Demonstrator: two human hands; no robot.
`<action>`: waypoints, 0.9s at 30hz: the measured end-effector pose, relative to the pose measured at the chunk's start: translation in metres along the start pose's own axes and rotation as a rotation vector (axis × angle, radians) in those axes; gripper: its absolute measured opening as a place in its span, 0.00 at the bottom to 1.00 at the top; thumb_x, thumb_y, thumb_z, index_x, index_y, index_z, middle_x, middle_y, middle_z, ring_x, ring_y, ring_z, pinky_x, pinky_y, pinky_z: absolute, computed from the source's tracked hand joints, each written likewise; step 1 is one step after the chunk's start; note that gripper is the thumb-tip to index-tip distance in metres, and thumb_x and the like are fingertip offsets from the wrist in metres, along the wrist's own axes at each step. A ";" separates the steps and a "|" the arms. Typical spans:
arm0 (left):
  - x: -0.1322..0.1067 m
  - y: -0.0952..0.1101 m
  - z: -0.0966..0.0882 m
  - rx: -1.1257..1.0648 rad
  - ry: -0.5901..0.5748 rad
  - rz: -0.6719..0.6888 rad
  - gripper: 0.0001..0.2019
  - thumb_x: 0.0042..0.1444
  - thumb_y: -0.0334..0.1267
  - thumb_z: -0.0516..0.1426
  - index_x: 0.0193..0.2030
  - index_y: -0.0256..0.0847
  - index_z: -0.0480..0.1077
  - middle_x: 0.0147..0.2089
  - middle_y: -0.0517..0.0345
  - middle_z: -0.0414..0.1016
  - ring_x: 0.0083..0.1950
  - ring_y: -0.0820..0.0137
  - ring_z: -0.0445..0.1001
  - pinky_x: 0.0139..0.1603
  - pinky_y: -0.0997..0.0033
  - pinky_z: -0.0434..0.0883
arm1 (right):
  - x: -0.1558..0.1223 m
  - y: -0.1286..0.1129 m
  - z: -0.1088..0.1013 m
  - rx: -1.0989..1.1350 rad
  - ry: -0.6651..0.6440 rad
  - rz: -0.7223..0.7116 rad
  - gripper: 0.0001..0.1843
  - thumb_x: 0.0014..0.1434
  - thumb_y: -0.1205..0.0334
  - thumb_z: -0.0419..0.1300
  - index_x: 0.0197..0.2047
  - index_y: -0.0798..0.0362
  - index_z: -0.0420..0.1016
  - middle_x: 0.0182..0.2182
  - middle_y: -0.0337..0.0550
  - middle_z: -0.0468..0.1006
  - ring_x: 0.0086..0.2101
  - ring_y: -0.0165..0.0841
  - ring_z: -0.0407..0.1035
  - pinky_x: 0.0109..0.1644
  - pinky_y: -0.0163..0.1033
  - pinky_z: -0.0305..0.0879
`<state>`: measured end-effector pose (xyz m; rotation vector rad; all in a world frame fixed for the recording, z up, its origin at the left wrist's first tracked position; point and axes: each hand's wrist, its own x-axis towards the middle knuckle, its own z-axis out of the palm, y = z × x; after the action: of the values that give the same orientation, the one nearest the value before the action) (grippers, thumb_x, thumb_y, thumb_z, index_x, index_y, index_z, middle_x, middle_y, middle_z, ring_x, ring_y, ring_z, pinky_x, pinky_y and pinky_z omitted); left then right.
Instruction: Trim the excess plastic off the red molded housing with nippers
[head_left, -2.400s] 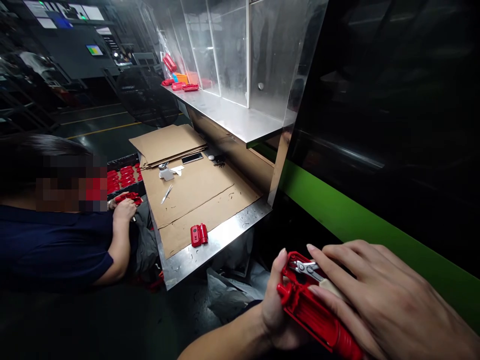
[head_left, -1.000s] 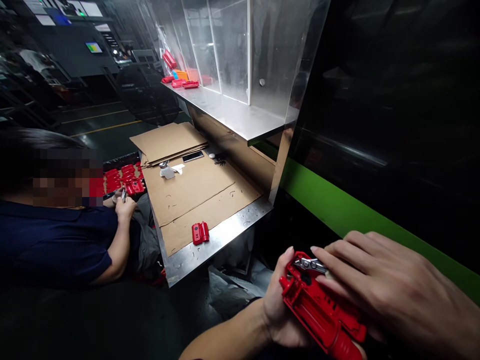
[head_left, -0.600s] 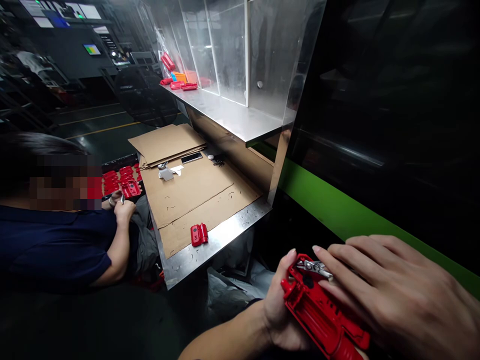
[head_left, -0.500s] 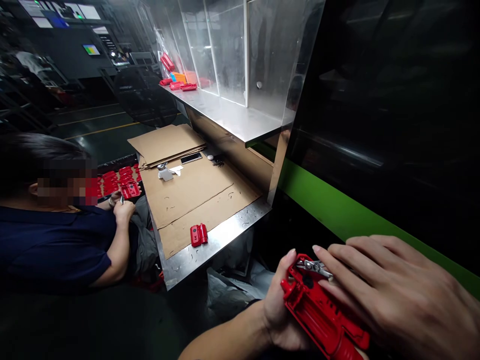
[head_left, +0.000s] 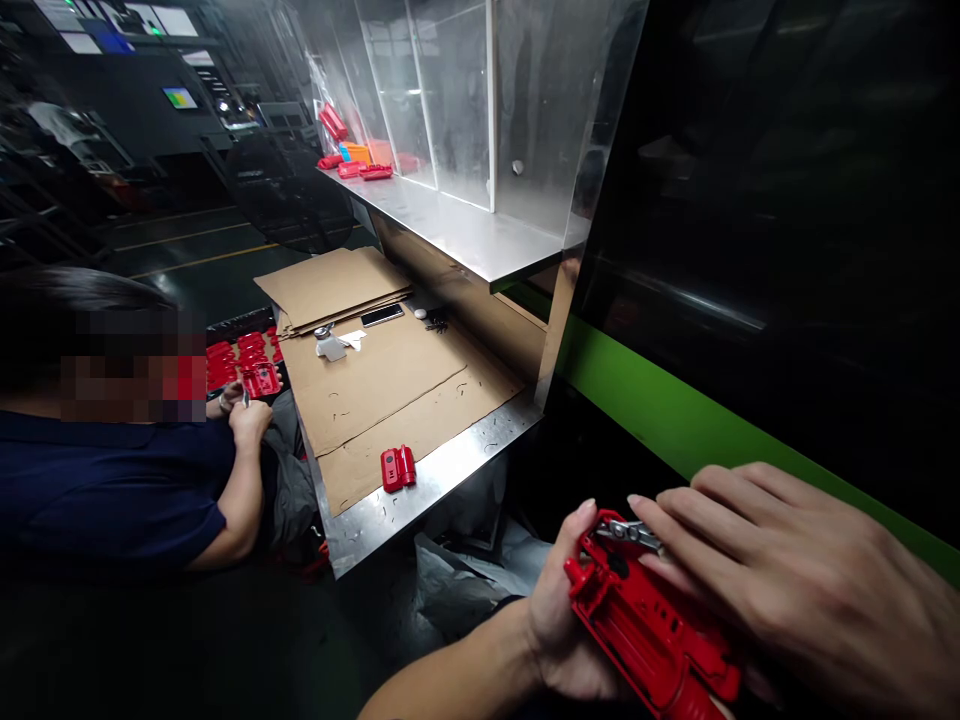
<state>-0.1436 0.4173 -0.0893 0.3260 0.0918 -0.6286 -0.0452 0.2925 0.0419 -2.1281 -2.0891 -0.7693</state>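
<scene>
My left hand (head_left: 566, 625) is closed around a red plastic casing (head_left: 637, 625) at the lower right, thumb along its upper edge. The casing's hollow inside faces up and shows a long rounded channel and a dark round spot. In my right hand (head_left: 795, 570) is a small pair of metal nippers (head_left: 626, 532), mostly covered by the fingers. Their jaws lie inside the casing's upper end, against its rim; what they touch there is too small to make out. A second red casing (head_left: 397, 468) rests on the near edge of the table, apart from both hands.
A cardboard-covered table (head_left: 390, 400) with a metal edge carries stacked cardboard (head_left: 330, 285), a phone (head_left: 382, 316) and dark scraps. Above it runs a metal shelf (head_left: 465, 235) with red parts (head_left: 364, 170). A co-worker (head_left: 112, 490) sits at left, holding another red part (head_left: 261, 379).
Both my hands, the casing and the nippers stay almost in place, with only a slight shift. The co-worker's head has lowered and leaned a little to the right.
</scene>
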 end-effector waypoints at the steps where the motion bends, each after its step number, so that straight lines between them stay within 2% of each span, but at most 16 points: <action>1: 0.000 0.000 0.000 0.019 -0.004 -0.004 0.56 0.31 0.84 0.51 0.49 0.30 0.75 0.50 0.31 0.75 0.59 0.34 0.67 0.68 0.32 0.39 | 0.000 0.001 0.001 0.017 0.003 -0.003 0.15 0.66 0.72 0.50 0.43 0.63 0.79 0.34 0.49 0.75 0.36 0.42 0.67 0.41 0.48 0.57; 6: 0.000 -0.003 -0.007 0.037 -0.029 0.001 0.60 0.34 0.85 0.47 0.53 0.27 0.74 0.48 0.30 0.75 0.61 0.36 0.66 0.68 0.33 0.40 | 0.000 0.004 0.002 0.074 0.017 -0.014 0.11 0.67 0.70 0.54 0.46 0.64 0.77 0.36 0.50 0.75 0.38 0.41 0.68 0.41 0.47 0.57; 10: 0.001 -0.005 -0.010 0.020 -0.070 0.037 0.60 0.38 0.84 0.46 0.55 0.26 0.73 0.52 0.29 0.74 0.63 0.36 0.64 0.69 0.34 0.40 | 0.001 0.003 0.000 0.077 0.036 -0.007 0.11 0.67 0.73 0.53 0.46 0.65 0.76 0.37 0.52 0.76 0.41 0.44 0.67 0.42 0.47 0.57; 13: 0.001 -0.003 -0.009 0.042 -0.066 0.026 0.60 0.34 0.85 0.47 0.52 0.26 0.74 0.51 0.28 0.74 0.65 0.33 0.62 0.69 0.33 0.40 | 0.000 0.002 0.000 0.078 0.034 -0.008 0.11 0.66 0.73 0.54 0.47 0.65 0.76 0.39 0.52 0.77 0.42 0.45 0.68 0.45 0.49 0.59; 19: -0.001 -0.002 -0.006 0.039 -0.078 0.026 0.56 0.34 0.85 0.46 0.44 0.29 0.76 0.49 0.31 0.76 0.61 0.34 0.66 0.69 0.32 0.38 | -0.007 -0.002 -0.001 0.051 0.023 -0.007 0.17 0.64 0.75 0.52 0.54 0.66 0.72 0.46 0.53 0.78 0.46 0.48 0.67 0.54 0.55 0.59; 23: -0.002 0.000 -0.001 0.034 -0.025 0.013 0.56 0.29 0.85 0.51 0.44 0.29 0.77 0.51 0.31 0.75 0.60 0.33 0.66 0.69 0.32 0.37 | -0.009 -0.007 -0.004 0.024 0.031 -0.017 0.18 0.61 0.76 0.50 0.52 0.66 0.71 0.47 0.54 0.78 0.47 0.48 0.67 0.56 0.55 0.58; 27: -0.001 0.000 0.001 0.029 -0.058 0.023 0.55 0.34 0.84 0.49 0.46 0.31 0.77 0.52 0.33 0.75 0.61 0.35 0.66 0.69 0.33 0.37 | -0.012 -0.010 -0.003 -0.013 0.072 -0.031 0.18 0.60 0.78 0.51 0.52 0.65 0.72 0.48 0.54 0.78 0.48 0.48 0.67 0.57 0.56 0.58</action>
<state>-0.1448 0.4177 -0.0883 0.3356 0.0231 -0.6169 -0.0549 0.2812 0.0372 -2.0469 -2.0912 -0.8526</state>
